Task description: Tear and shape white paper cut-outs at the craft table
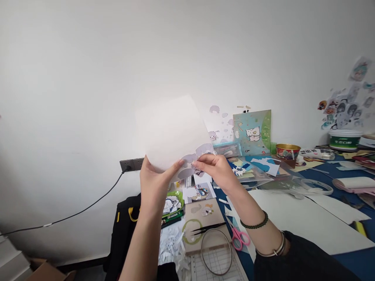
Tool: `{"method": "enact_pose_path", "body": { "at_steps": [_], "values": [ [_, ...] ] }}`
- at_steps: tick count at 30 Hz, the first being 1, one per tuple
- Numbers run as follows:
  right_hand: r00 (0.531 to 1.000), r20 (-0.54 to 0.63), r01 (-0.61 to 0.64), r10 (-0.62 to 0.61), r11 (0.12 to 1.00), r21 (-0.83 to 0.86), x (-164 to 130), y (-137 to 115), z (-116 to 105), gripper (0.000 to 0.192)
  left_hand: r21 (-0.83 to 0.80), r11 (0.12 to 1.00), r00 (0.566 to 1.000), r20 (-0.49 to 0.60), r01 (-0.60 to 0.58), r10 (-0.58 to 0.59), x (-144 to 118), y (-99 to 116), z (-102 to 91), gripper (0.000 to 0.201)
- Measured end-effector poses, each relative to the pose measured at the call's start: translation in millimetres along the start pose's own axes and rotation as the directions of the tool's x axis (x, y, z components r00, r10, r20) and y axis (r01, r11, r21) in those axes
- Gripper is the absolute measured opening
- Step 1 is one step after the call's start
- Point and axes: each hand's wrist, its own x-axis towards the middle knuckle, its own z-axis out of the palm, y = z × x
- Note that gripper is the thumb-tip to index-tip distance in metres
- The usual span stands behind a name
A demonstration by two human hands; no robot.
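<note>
A white sheet of paper [172,128] is held up in front of the wall. Pale purple-grey cutouts [204,148] lie along its lower right edge. My left hand [156,175] grips the sheet from below, its thumb pressed near the cutouts and other fingers behind the paper. The thumb and forefinger of my right hand [216,169] pinch together at the lower right edge, right by the cutouts. What exactly sits between those fingertips is too small to make out. Below the hands is a printed picture [199,192] with a round figure.
On the desk are pink scissors [240,238], black tweezers [209,228], a metal ring [202,257], a green tape ring [185,237] and a large white sheet [293,222]. Paper scraps [172,246] lie at the left. A power strip [131,164] is on the wall, above a black bag [123,230].
</note>
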Motion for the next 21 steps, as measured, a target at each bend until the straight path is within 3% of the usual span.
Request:
{"method": "enact_pose_path", "body": {
  "at_steps": [4,10,17,21],
  "values": [
    [1.0,-0.01,0.021,-0.021,1.0,-0.018,0.6,0.5,0.9,0.015,0.005,1.0,1.0,0.02,0.014,-0.015,2.4,-0.4,-2.4,0.054],
    [0.997,0.056,-0.059,0.059,0.998,-0.004,-0.1,-6.2,-3.0,0.014,0.02,0.999,0.998,0.039,0.047,-0.048,5.6,-2.6,-6.5,0.058],
    [0.991,0.079,-0.125,0.109,0.96,0.249,-1.9,-13.5,-14.7,0.018,0.03,0.998,0.997,0.048,0.054,-0.056,10.6,-6.7,-12.1,0.058],
    [0.991,0.044,-0.133,0.126,0.95,0.284,-2.3,-16.1,-16.9,0.016,0.037,0.997,0.997,0.042,0.065,-0.067,13.5,-9.0,-14.7,0.061]
  ]
}}
